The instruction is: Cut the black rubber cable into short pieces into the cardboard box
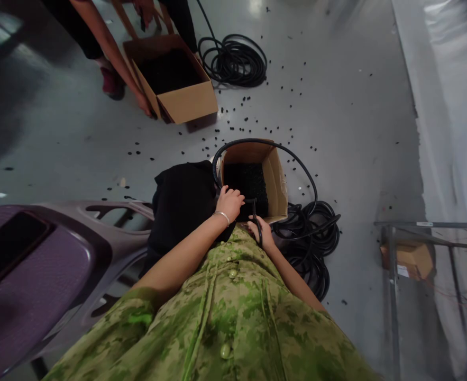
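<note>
My left hand point(230, 203) is closed around a black hose point(262, 141) at the near left side of an open cardboard box point(277, 182). From there the hose arcs over the box and runs down on the right to a coil point(312, 227) on the floor. At the box's near edge, my right hand point(263, 231) is closed on a slim black length point(257, 225), whose kind I cannot make out; its top lies close to my left fingertips. Many small black pieces point(243, 177) fill the bottom of the box.
Across from me, another person's arm point(116, 58) reaches down beside a second cardboard box point(191, 100) with black contents. Another hose coil point(235, 61) lies behind it. Small black pieces dot the floor. A purple chair point(58, 286) with a phone point(13, 248) stands left, a metal frame point(392, 296) right.
</note>
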`<state>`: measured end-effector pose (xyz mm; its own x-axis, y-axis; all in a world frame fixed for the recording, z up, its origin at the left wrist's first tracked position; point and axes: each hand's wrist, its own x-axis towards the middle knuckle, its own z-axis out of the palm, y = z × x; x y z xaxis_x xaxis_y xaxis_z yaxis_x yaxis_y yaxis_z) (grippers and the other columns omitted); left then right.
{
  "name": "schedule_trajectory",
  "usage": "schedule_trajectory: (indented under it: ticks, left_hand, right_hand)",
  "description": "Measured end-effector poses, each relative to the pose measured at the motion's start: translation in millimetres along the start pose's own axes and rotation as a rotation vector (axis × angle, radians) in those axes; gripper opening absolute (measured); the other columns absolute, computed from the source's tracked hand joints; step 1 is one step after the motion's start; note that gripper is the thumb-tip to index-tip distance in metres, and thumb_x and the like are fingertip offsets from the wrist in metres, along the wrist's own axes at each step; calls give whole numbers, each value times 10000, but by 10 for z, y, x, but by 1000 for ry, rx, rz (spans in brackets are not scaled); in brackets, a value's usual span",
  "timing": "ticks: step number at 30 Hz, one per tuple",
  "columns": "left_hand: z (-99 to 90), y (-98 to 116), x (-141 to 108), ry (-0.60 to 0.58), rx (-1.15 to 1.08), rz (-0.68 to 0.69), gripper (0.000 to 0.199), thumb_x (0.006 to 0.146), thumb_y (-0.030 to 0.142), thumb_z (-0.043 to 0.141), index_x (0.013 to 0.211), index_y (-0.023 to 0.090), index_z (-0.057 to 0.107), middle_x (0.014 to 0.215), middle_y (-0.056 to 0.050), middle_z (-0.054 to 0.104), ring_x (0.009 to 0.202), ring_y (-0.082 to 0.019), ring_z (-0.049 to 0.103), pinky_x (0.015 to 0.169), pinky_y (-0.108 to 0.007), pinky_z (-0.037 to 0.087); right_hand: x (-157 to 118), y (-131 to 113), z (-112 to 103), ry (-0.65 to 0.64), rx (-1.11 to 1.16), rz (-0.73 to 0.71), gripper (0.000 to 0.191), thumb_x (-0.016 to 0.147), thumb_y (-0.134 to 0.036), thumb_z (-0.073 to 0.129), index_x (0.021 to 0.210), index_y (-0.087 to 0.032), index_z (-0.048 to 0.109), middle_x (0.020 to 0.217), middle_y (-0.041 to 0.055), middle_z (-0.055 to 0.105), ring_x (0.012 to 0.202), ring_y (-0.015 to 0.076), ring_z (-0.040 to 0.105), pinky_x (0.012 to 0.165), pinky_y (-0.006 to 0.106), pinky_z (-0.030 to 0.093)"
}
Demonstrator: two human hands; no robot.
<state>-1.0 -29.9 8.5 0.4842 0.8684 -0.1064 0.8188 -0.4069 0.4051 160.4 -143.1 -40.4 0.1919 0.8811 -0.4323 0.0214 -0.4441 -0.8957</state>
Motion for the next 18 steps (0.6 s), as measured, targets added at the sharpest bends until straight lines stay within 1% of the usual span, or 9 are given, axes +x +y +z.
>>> schedule_trajectory:
  ticks: [4, 7, 11, 18]
  left_hand:
    - [17, -7, 2, 9, 14, 6, 175, 956, 226, 576, 930, 225, 748, 959, -80, 681, 986, -249, 577, 1116, -513, 273]
    - [45, -24, 6, 24, 37, 25, 198, 957, 236, 555, 926, 239, 751, 947, -75, 681, 974, -260, 572, 1099, -532, 286]
    - [68, -34, 12, 11, 55, 15, 198, 958, 237, 553, 900, 229, 742, 945, -72, 674, 971, -255, 564, 1100, -516, 278]
    - [64, -29, 11, 13, 32, 11, 183, 953, 228, 562, 898, 227, 736, 945, -75, 668, 972, -255, 561, 1095, -518, 272]
  right_hand:
    - [11, 26, -6, -11, -34, -40, 363, 729, -468, 786, 984, -215, 730, 727, 3, 699, 683, 178, 641, 607, 256, 513]
    - [24, 65, -18, -12, -85, -73, 397, 763, -506, 747, 1017, -201, 729, 747, 20, 710, 707, 190, 654, 640, 272, 524]
    - [40, 119, -31, -27, -171, -114, 439, 811, -539, 688, 1058, -178, 728, 765, 48, 722, 728, 210, 669, 684, 300, 534]
    - [60, 172, -31, -27, -220, -139, 443, 836, -554, 654, 1074, -188, 724, 768, 52, 721, 727, 214, 666, 685, 312, 537]
